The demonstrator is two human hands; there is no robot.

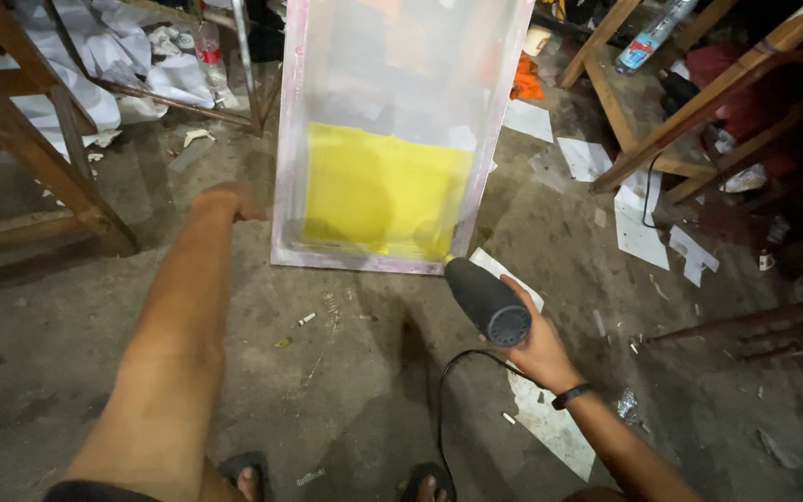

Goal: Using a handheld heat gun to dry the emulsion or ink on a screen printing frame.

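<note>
A tall screen-printing frame [287, 139] with a pinkish rim stands on the concrete floor; the lower part of its mesh is coated bright yellow [378, 191]. My left hand [227, 201] reaches out to the frame's left edge, fingers curled, touching or nearly touching the rim. My right hand [539, 349] grips a black hair dryer [487, 299], its nozzle aimed at the frame's lower right corner. The dryer's black cord [440, 409] loops down toward my feet. A black band sits on my right wrist.
Wooden table legs and braces stand at left [44, 158] and at right [699, 102]. Scraps of white paper [638, 232] litter the floor. A plastic bottle [208, 51] stands behind the frame at the left. My sandalled feet [425, 483] show at the bottom edge.
</note>
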